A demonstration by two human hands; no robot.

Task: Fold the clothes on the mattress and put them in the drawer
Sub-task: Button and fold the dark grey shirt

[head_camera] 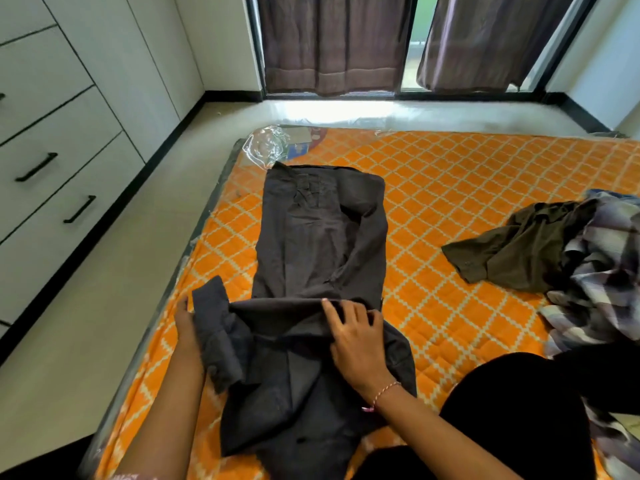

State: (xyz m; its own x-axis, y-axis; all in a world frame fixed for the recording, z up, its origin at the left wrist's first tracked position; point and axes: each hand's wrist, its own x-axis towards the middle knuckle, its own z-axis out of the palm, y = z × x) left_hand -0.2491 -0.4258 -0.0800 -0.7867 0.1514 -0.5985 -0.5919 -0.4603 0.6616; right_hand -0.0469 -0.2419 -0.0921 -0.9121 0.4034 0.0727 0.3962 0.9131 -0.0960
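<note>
The dark shirt (322, 258) lies long on the mattress (467, 188) near its left edge, only half folded. The left hand (185, 320) grips a sleeve, and the right hand (353, 336) presses flat on the fold. A pile of clothes (568, 258) waits at the right edge, and the drawers (59, 174) look closed, so most is left.

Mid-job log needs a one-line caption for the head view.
Both hands, left hand and right hand, fold a dark grey garment on the orange mattress, unfolded clothes heaped right.

shirt (322, 237) on mattress (450, 174), clothes pile (588, 258) right, drawers (62, 174) left
</note>
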